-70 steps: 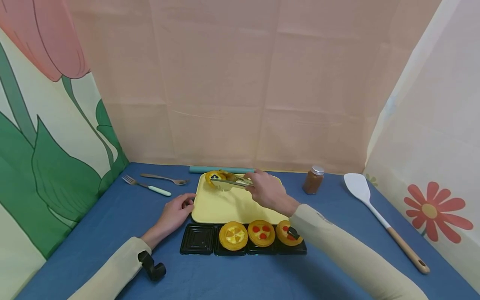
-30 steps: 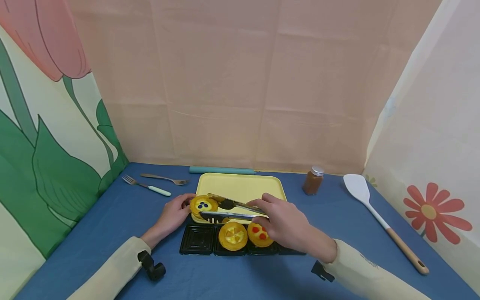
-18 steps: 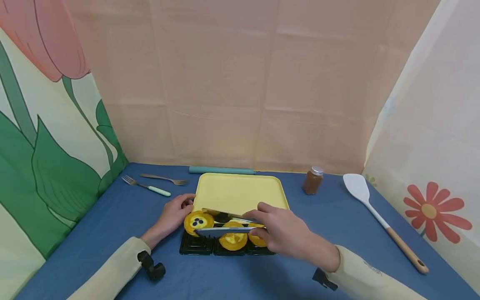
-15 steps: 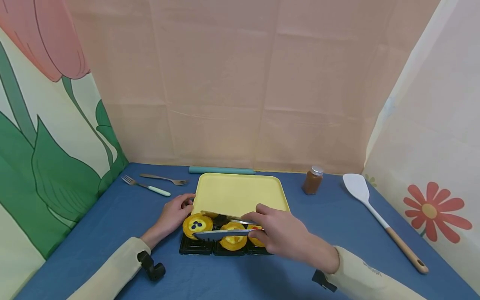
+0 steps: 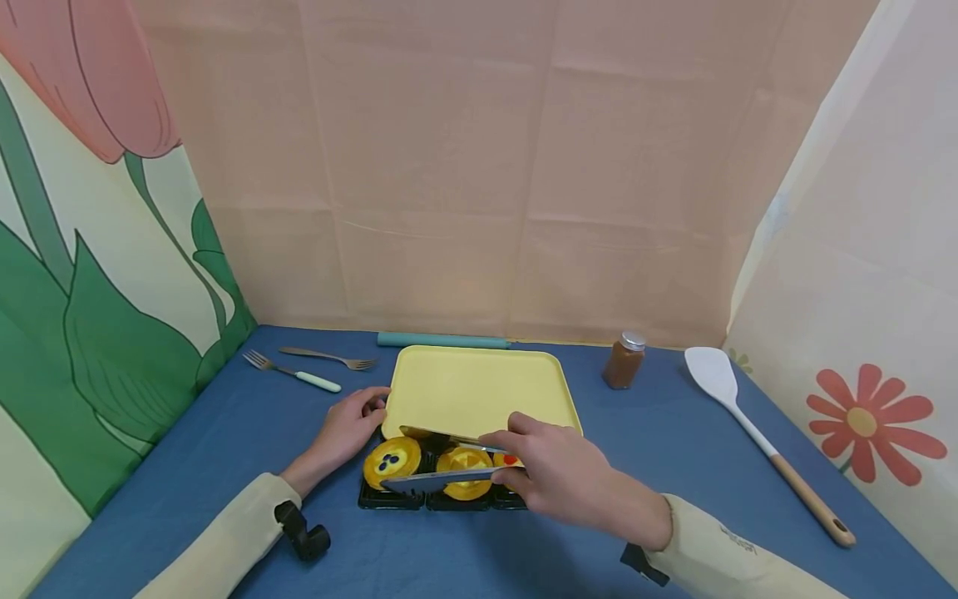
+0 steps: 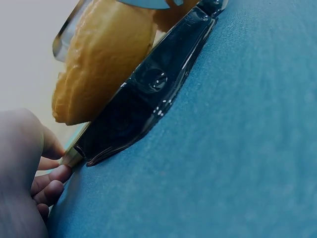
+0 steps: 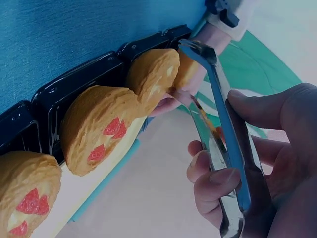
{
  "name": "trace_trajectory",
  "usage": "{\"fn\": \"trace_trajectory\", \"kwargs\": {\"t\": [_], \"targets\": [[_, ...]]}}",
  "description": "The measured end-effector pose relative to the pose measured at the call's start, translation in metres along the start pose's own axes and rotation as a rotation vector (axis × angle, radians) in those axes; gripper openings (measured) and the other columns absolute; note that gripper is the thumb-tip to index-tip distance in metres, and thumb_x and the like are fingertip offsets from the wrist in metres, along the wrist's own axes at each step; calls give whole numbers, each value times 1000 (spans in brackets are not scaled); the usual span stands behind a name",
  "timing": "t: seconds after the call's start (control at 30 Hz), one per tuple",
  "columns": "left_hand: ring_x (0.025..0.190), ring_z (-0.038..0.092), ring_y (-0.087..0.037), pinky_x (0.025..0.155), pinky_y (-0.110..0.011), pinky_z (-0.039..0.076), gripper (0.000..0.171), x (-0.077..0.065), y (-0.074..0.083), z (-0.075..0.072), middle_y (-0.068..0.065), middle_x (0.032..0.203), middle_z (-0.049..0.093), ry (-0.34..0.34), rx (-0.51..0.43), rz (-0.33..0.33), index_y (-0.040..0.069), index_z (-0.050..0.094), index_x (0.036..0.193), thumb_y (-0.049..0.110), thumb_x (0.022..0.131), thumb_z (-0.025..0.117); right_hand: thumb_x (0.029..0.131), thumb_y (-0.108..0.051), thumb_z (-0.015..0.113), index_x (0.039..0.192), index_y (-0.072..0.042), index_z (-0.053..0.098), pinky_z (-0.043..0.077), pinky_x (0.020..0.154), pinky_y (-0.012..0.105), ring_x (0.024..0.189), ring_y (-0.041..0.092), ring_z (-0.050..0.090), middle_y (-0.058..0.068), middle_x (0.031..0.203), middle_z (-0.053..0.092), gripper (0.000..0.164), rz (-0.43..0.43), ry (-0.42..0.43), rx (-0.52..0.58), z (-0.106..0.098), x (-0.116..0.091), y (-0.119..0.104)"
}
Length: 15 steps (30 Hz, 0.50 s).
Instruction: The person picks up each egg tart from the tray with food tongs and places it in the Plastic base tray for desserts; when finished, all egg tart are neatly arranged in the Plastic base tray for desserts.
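Observation:
My right hand (image 5: 561,470) grips metal tongs (image 7: 240,168), whose arms stand apart. Their tips are at the right side of a blueberry-topped tart (image 5: 387,462), which sits over the leftmost compartment of a black plastic box (image 5: 392,501). In the left wrist view that tart (image 6: 109,59) shows its fluted side close over the box's edge. To its right in the box are a tart with yellow fruit pieces (image 5: 466,492) and two red-topped tarts (image 7: 99,131), mostly hidden in the head view. With thumb and fingers my left hand (image 5: 350,426) pinches the left edge of a yellow tray (image 5: 479,387).
Two forks (image 5: 318,381) lie left of the tray, and a teal rod (image 5: 441,339) lies behind it. A brown jar with a silver lid (image 5: 624,362) stands to the right. Farther right lies a white spatula with a wooden handle (image 5: 771,449). Fabric walls enclose the blue tabletop.
The tongs carried the blueberry-topped tart from the tray's back left toward me and down over the leftmost compartment. Lately it has lowered slightly. My left hand has stayed at the tray.

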State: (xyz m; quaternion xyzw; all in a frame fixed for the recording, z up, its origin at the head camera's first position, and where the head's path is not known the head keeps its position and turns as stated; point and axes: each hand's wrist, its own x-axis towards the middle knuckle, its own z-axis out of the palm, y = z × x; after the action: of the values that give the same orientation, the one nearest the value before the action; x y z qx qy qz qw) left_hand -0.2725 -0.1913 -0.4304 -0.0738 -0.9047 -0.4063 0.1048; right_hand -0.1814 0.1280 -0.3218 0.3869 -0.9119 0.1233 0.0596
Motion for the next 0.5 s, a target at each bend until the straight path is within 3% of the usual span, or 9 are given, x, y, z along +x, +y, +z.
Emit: {"fn": "trace_trajectory", "kwargs": {"t": [0.23,0.5], "targets": [[78,50,-20,71,-37,39,38,-1,-1,0,-8,101,62,-6,3,7,-2,60,135,8,99,56,91,-28,76,129,-18,71,41,51,21,61,3,44,-8,90,51,40,15,16,0,-5,-5,2],[78,50,-20,70,-37,39,38,0,-1,1,-8,101,61,-3,1,-9,-1,60,135,8,99,56,89,-26,79,130,-20,70,40,50,22,62,3,44,-10,90,51,42,66,141,-11,-14,-19,11]]}}
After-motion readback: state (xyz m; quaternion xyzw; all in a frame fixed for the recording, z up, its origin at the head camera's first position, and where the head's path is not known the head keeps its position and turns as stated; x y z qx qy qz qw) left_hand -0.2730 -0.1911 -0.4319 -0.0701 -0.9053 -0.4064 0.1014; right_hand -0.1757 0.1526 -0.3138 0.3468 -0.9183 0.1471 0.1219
